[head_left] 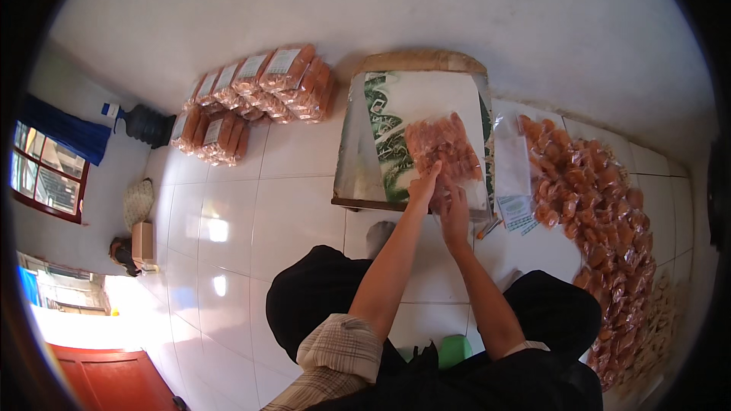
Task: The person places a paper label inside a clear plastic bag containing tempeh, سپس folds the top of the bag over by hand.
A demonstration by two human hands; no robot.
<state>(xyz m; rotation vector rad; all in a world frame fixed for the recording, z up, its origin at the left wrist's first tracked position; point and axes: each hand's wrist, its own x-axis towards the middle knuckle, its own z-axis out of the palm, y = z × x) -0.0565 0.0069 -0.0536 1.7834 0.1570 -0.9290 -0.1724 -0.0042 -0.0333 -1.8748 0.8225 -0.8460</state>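
Note:
A clear plastic bag (443, 143) filled with small orange-brown packets lies on a low table (415, 61) in front of me. Its near end comes toward me, where both hands meet. My left hand (424, 185) is closed at the bag's near edge, its fingers pressed against the plastic. Just right of it and slightly nearer, my right hand (455, 217) grips the bag's gathered end. Some of the fingers are hidden and the plastic between the hands is hard to make out.
Many loose orange-brown packets (590, 190) are heaped on the floor to the right. Beside the table lie clear plastic sheets (512, 156), printed paper labels (518, 213) and a brush (488, 227). Filled bags (289, 68) are stacked by the wall at left. A water jug (145, 125) stands farther left.

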